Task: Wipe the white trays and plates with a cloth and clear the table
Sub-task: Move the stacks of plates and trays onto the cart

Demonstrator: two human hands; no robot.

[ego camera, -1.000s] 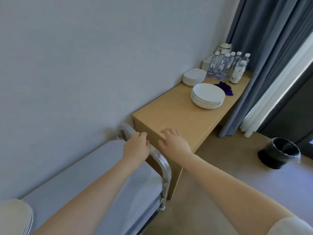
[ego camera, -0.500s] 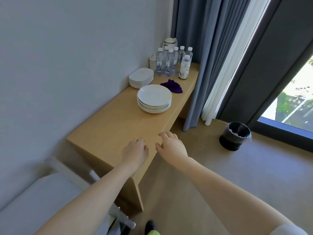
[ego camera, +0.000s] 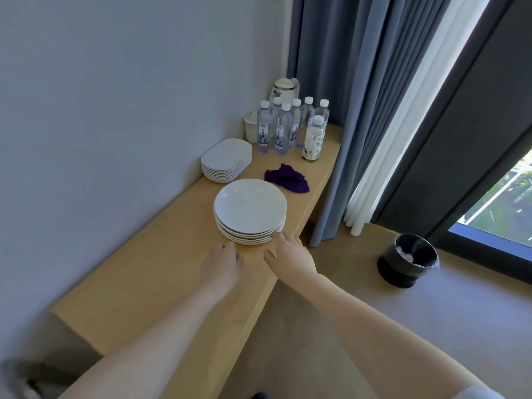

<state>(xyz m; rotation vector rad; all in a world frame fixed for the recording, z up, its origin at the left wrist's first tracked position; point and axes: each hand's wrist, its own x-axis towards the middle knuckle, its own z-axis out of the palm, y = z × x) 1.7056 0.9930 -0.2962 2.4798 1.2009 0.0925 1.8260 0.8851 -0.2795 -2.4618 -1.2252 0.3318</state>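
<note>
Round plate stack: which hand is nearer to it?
Right. The right hand has fingertips at the round plate stack's near edge; the left hand sits just short of it.

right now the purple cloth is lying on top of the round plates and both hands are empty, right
Not quite. In the head view the purple cloth lies on the table behind the round plates, not on them. Both the left hand and right hand are empty.

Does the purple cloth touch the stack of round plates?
Apart: in the head view, bare wood shows between the purple cloth and the stack of round plates.
</note>
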